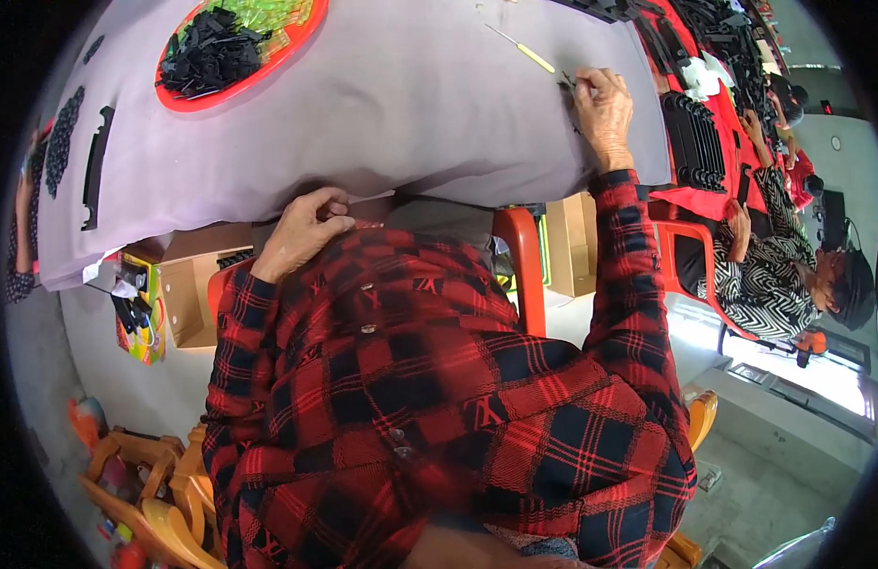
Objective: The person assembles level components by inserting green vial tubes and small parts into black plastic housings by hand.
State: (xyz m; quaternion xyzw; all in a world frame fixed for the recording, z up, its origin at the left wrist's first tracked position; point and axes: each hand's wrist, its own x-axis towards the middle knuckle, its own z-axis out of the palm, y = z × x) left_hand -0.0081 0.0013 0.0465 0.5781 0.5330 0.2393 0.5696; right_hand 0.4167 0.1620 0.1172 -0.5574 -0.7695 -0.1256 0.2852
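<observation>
My right hand point(605, 112) rests on the grey tablecloth point(401, 104) toward the right, its fingers curled together. Small dark pieces point(568, 85) lie right beside its fingertips; whatever is between the fingers is hidden. Just beyond lies a thin tool with a yellow handle point(536, 58) and a slim metal shaft. My left hand point(306, 230) hovers by the near table edge above my lap, thumb and fingers drawn together. A thin pale strip point(372, 197) shows next to its fingertips, but I cannot tell whether it is held.
A red tray point(211, 102) at the far left carries black plastic parts point(216, 57) and yellow-green pieces point(268, 17). One long black part point(97, 169) lies near the left edge. Ribbed black parts point(695, 142) sit on a red cloth to the right, where a co-worker point(766, 256) sits.
</observation>
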